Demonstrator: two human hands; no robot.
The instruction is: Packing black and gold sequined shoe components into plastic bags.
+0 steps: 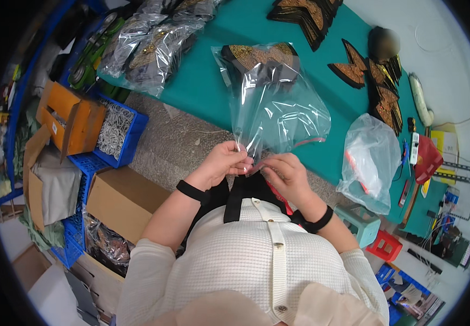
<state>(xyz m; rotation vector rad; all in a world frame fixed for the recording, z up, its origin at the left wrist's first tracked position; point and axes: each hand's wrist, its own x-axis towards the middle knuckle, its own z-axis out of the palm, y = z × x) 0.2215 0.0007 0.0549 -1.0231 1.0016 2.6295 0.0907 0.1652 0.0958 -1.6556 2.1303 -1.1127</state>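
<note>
A clear plastic bag (278, 117) lies over the near edge of the green table, with black pieces (262, 62) patterned in gold and brown inside its far end. My left hand (226, 163) pinches the near left corner of the bag between thumb and fingers. Close beside it, my right hand (289, 173) is closed on a thin pink strip (257, 164) along the bag's mouth. Part of that strip runs on to the right, past my fingers. Whether the strip is coming away from the plastic, I cannot tell.
Filled clear bags (156, 49) are heaped at the table's (213, 98) far left. Patterned pieces (349, 68) lie at the far right, near a crumpled clear bag (370, 163). On my left stand a blue crate (131, 146) of metal rings and cardboard boxes (126, 201).
</note>
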